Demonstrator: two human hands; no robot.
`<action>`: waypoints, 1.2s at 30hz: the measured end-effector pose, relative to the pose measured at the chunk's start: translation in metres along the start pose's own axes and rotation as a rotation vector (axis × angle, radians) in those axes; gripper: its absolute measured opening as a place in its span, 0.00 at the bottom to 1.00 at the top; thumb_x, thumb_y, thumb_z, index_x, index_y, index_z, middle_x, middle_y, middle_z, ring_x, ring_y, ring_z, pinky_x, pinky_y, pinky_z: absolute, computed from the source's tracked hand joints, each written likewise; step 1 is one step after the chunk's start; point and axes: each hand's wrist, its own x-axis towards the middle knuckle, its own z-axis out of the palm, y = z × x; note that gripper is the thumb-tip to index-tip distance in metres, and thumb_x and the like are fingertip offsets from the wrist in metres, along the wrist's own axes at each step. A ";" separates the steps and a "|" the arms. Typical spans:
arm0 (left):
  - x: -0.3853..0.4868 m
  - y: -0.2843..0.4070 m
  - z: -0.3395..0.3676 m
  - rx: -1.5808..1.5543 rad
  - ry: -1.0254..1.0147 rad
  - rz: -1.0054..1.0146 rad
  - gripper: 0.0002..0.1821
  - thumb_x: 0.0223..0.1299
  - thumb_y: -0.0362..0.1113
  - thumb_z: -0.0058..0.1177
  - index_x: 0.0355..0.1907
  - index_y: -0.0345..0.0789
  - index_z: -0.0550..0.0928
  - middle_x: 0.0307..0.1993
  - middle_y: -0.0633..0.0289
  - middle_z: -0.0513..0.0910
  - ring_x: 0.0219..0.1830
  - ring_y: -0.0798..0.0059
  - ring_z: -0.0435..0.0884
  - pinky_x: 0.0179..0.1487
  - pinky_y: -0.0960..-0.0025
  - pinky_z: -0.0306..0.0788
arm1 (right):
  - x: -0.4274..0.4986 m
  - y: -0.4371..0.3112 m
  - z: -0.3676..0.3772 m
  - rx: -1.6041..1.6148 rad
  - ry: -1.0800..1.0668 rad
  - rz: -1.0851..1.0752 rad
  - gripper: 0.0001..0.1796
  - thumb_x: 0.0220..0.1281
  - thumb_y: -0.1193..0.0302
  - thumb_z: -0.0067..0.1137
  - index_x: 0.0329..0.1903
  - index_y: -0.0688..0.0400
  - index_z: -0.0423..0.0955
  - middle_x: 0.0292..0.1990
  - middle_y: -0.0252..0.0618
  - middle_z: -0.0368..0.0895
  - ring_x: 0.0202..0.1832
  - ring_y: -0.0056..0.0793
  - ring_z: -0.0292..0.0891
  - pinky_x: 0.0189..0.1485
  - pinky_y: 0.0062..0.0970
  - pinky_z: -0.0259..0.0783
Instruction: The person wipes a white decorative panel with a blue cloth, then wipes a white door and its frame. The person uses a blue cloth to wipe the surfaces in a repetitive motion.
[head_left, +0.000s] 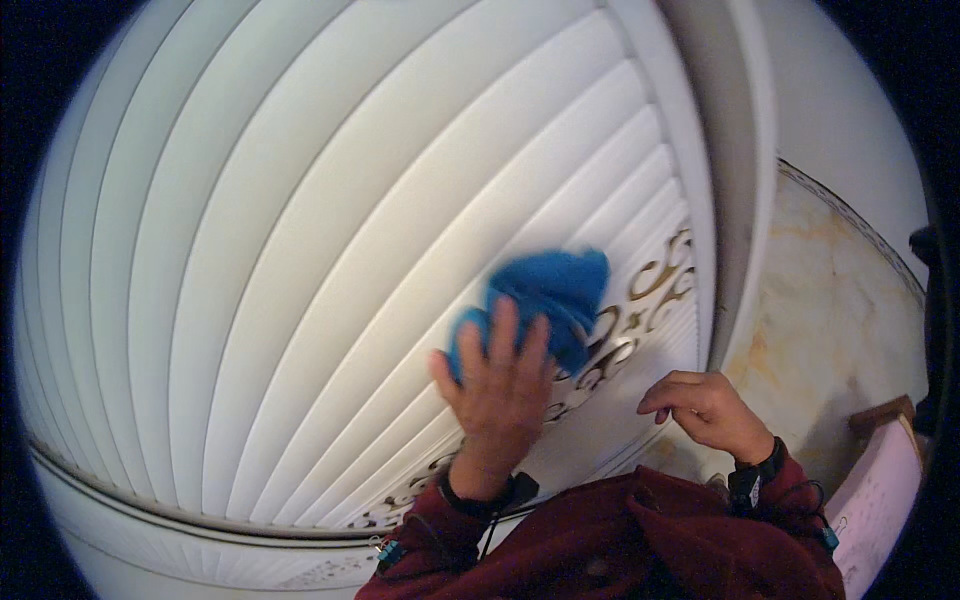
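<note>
Flat against a white panel (315, 247) with raised, fanned-out ribs, my left hand (502, 390) presses a blue cloth (551, 285). Its fingers are spread over the lower left part of the cloth, and the bunched cloth reaches beyond the fingertips. The cloth and fingers look blurred. Gold-coloured scroll ornament (660, 281) runs along the panel's lower right corner, partly covered by the cloth and hand. My right hand (709, 409) hovers near that corner, fingers curled, with nothing visible in it. Whether it touches the panel is unclear.
A raised white frame edge (757, 187) borders the panel on the right. Beyond it lies a marble-patterned floor (810, 292) with a dark decorative border. A pink-white object with a brown edge (877, 480) stands at the lower right. Dark trim (225, 527) runs below the ribs.
</note>
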 end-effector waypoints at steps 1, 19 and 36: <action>0.019 0.007 -0.003 -0.093 -0.018 -0.133 0.26 0.54 0.47 0.58 0.57 0.47 0.78 0.71 0.48 0.62 0.68 0.38 0.59 0.69 0.32 0.41 | -0.012 0.002 -0.013 -0.008 0.041 0.016 0.18 0.55 0.86 0.43 0.43 0.60 0.78 0.39 0.42 0.82 0.31 0.31 0.81 0.36 0.29 0.77; 0.094 0.101 0.049 -0.081 -0.195 0.170 0.27 0.55 0.36 0.56 0.61 0.42 0.75 0.70 0.58 0.66 0.69 0.56 0.64 0.73 0.45 0.46 | -0.173 0.065 -0.169 0.117 0.389 0.335 0.18 0.55 0.88 0.43 0.41 0.60 0.80 0.34 0.44 0.80 0.31 0.30 0.81 0.36 0.26 0.75; 0.066 0.161 0.088 -0.411 -0.248 0.112 0.08 0.55 0.37 0.55 0.38 0.48 0.84 0.46 0.57 0.79 0.51 0.54 0.76 0.59 0.42 0.61 | -0.080 0.103 -0.308 -0.062 -0.025 0.527 0.18 0.58 0.87 0.44 0.46 0.59 0.79 0.40 0.41 0.83 0.34 0.29 0.83 0.40 0.29 0.79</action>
